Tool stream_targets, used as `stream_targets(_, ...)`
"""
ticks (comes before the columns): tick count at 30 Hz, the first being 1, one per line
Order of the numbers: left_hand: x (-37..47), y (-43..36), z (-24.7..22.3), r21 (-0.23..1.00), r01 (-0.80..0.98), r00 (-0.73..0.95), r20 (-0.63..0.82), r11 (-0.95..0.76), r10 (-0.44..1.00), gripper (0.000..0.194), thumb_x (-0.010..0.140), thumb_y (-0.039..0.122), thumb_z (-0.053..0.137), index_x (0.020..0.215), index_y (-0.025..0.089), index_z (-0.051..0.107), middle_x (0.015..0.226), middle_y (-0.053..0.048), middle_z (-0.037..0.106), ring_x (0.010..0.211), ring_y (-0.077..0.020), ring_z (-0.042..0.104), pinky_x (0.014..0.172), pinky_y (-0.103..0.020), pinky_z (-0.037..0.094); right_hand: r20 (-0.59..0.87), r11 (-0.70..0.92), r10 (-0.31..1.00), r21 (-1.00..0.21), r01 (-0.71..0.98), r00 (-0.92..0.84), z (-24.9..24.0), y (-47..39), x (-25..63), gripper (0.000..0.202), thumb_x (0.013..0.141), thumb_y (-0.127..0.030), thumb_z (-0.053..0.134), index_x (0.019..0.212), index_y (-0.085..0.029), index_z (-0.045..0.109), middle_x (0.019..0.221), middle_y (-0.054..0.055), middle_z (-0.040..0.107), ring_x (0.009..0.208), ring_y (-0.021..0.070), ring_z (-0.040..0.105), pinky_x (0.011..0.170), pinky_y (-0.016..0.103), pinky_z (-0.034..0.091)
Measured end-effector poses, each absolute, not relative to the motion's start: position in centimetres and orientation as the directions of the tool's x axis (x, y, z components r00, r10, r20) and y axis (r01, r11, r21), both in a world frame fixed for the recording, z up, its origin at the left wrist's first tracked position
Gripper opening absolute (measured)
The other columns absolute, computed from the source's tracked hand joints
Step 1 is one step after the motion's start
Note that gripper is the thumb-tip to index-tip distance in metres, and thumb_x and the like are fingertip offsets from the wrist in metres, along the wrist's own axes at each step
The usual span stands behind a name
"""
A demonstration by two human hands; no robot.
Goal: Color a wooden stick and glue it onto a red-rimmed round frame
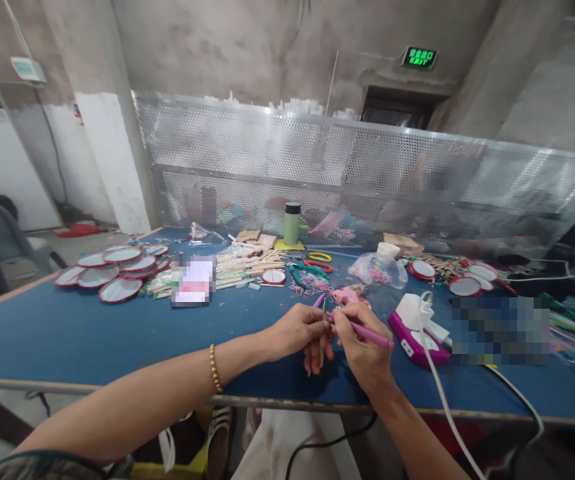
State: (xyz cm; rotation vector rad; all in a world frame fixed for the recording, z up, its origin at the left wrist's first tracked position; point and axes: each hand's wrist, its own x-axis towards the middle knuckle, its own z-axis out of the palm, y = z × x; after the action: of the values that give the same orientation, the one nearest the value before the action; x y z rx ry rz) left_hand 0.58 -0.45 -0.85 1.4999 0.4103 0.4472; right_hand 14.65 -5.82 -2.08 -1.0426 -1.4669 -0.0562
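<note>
My left hand [301,331] is closed around a thin wooden stick [322,351], which stands nearly upright between the fingers. A pink pen-shaped tool [375,338] is gripped in my right hand [365,347], its tip end meeting the stick near my left fingertips. Exactly what the tip touches is too small to tell. Just beyond the hands lie a pink glue gun [350,294] and a short purple rod [319,301]. Green-handled pliers [301,277] rest behind them among thin coloured strings [312,283].
Red-rimmed white discs [121,289] are piled at left, near a phone [194,281] and wooden sticks [252,265]. A green bottle [292,224] stands at the back. Right of my hands sits a purple power strip [420,343] with a white cable [440,393] crossing the table edge.
</note>
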Motion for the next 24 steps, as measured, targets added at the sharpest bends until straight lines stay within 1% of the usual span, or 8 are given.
stream_targets(8, 0.46, -0.58, -0.62, 0.999, -0.025, 0.853, 0.010, 0.022, 0.522, 0.042, 0.084, 0.055, 0.059, 0.079, 0.014, 0.050, 0.058, -0.004, 0.064, 0.036, -0.0114, 0.055, 0.034, -0.019, 0.039, 0.803, 0.578, 0.567, -0.547, 0.605, 0.184, -2.03, -5.88, 14.67, 0.019, 0.087, -0.025, 0.057, 0.070, -0.020, 0.061, 0.059, -0.002, 0.062, 0.051, 0.0121, 0.057, 0.047, 0.024, 0.045)
stream_targets(18, 0.46, -0.58, -0.64, 1.000, -0.005, 0.847, -0.003, 0.014, 0.532, 0.044, 0.081, 0.057, 0.061, 0.079, 0.014, 0.050, 0.058, -0.003, 0.064, 0.036, -0.0112, 0.056, 0.035, -0.019, 0.042, 0.801, 0.573, 0.567, -0.550, 0.607, 0.191, -2.11, -5.88, 14.67, 0.018, 0.087, -0.025, 0.057, 0.070, -0.020, 0.062, 0.060, -0.001, 0.063, 0.051, 0.0121, 0.058, 0.046, 0.023, 0.044)
stream_targets(24, 0.41, -0.57, -0.64, 1.000, -0.007, 0.845, -0.007, 0.023, 0.535, 0.044, 0.081, 0.057, 0.061, 0.079, 0.014, 0.050, 0.060, -0.004, 0.065, 0.037, -0.0108, 0.056, 0.037, -0.019, 0.043, 0.802, 0.574, 0.560, -0.557, 0.601, 0.209, -1.94, -5.97, 14.67, 0.019, 0.087, -0.025, 0.056, 0.070, -0.020, 0.062, 0.059, -0.002, 0.061, 0.048, 0.0113, 0.055, 0.045, 0.023, 0.043)
